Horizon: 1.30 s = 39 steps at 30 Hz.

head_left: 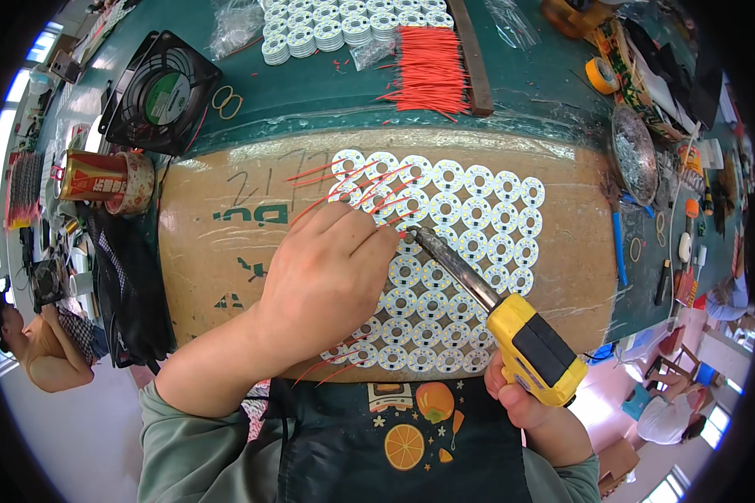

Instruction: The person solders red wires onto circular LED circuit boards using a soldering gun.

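Our right hand (pixel 522 397) grasps a soldering gun (pixel 538 348); our left hand (pixel 331 261), grip unclear, hides discs (pixel 472 244); a fan (pixel 164 96) stands beyond.

A dark green tabletop (pixel 537 84) carries a black square-framed fan (pixel 161 94), stacks of white round circuit boards (pixel 331 29), a bundle of thin red wires (pixel 432 71) and a brown rectangular sheet (pixel 575 251) covered with rows of white ring-shaped boards (pixel 433 313).

The soldering gun (pixel 535 348) is yellow and black; the ring-shaped boards (pixel 455 211) are white, dotted with yellow. The wires (pixel 430 71) are red, the desk (pixel 533 71) green, the apron (pixel 335 453) dark with orange fruit.
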Available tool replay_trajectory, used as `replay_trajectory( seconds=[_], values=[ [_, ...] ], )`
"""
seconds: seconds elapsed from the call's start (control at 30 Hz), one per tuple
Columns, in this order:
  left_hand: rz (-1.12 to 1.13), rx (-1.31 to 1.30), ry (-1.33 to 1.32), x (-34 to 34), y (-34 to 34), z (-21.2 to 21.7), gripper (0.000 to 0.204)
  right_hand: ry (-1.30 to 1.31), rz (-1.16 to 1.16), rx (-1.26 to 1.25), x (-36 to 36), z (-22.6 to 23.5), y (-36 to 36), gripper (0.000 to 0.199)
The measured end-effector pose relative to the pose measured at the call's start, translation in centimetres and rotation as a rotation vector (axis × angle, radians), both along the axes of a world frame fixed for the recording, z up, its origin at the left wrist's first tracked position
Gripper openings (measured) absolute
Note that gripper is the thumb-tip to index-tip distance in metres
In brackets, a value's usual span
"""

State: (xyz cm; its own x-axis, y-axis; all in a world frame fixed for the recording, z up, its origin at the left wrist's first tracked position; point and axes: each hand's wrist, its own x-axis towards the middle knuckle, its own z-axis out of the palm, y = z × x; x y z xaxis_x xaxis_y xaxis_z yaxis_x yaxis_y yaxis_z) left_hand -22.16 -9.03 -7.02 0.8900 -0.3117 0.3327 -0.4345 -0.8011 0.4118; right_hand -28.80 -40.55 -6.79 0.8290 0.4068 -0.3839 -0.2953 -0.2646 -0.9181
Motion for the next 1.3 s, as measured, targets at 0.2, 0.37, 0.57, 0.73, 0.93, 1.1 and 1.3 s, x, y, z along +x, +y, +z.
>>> replay_trajectory(
  seconds=[0.2,0.37,0.57,0.73,0.93,1.1,1.3],
  values=[
    [0.007,-0.018,-0.012,0.0,-0.1,0.1,0.021,-0.018,0.007,0.062,0.0,-0.3,-0.1,0.026],
    [0.008,-0.011,-0.012,0.0,-0.1,0.1,0.021,0.138,-0.062,0.239,-0.1,-0.3,0.2,0.081],
    [0.034,0.021,-0.004,-0.2,-0.3,0.3,0.019,0.061,-0.059,0.308,0.3,0.3,0.2,0.028],
    [0.028,0.003,-0.112,-0.8,-0.5,0.9,0.026,0.007,-0.066,0.245,-0.1,0.4,-0.1,0.028],
    [-0.035,-0.060,-0.040,-0.7,-0.5,0.1,0.030,-0.052,-0.012,0.174,-0.5,0.2,-0.7,0.024],
    [-0.060,-0.041,-0.014,-0.7,-0.4,0.1,0.030,-0.067,0.015,0.072,-0.5,0.4,-0.8,0.023],
    [-0.054,-0.034,0.011,-0.8,-0.6,0.0,0.029,-0.086,0.038,0.008,-0.4,0.2,-0.7,0.025]
  ],
)
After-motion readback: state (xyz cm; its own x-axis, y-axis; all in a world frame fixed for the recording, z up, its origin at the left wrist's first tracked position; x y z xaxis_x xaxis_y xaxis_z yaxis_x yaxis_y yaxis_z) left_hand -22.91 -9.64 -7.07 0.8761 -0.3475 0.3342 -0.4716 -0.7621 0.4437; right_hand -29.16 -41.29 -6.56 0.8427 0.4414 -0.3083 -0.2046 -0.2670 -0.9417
